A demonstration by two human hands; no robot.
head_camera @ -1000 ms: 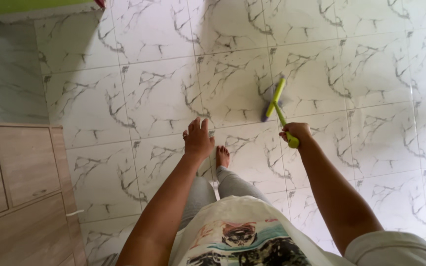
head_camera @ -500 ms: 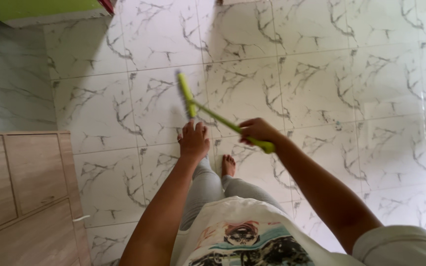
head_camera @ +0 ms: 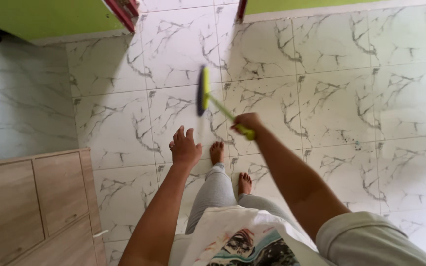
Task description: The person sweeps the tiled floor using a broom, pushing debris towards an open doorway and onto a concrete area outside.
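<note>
Now | right hand (head_camera: 246,122) clamped on broom (head_camera: 203,91), swung further left | left hand (head_camera: 184,147) spread, empty.

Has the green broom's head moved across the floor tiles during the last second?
Yes. The broom head has swept leftward over the marble tiles, from right of the bare feet to ahead-left, still gripped by the right hand.

Grey leggings (head_camera: 216,189), printed white shirt (head_camera: 245,236)

Single view, head-mounted, looking steeply down from standing height past both outstretched arms onto the marble-patterned tile floor (head_camera: 351,98). Bare feet near centre, wooden cabinet (head_camera: 30,207) at lower left, green wall (head_camera: 50,17) along the top edge.
</note>
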